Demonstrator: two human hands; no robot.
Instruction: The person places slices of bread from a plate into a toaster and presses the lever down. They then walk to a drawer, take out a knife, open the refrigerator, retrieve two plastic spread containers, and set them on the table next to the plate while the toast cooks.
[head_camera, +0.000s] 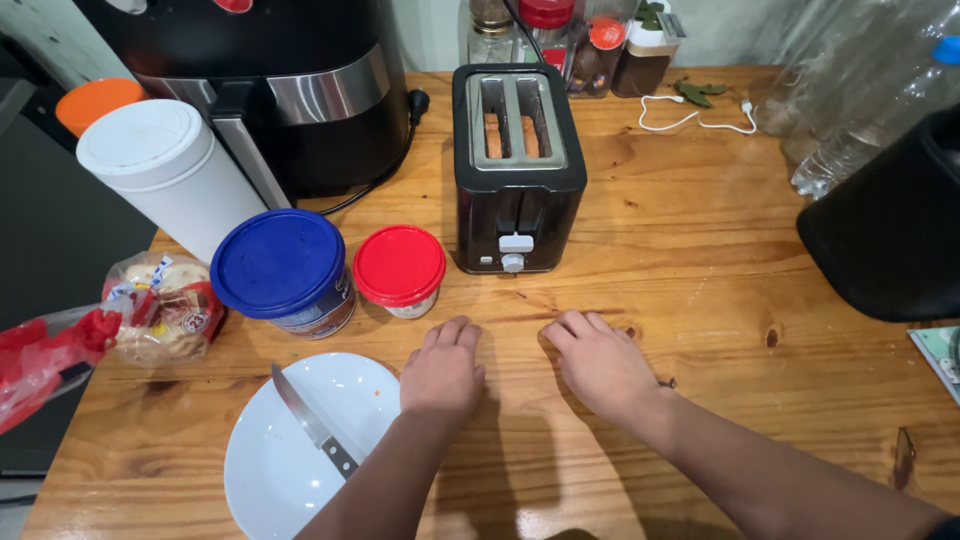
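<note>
Head view: wooden worktop (700, 250); left hand (443, 372) and right hand (598, 362) lie flat, fingers loosely together, holding nothing, black toaster (517, 165) just beyond them.

Black air fryer (300, 90) sitting at the desk's (700, 260) back left, white lidded canister (165, 170) leaning in front of it. Bagged bread (160, 310) lying at the left edge. White cable (695, 115) trailing at the back beside spice jars (560, 35). Clear plastic bottles (860, 100) lying far right, above a black container (890, 230).
</note>
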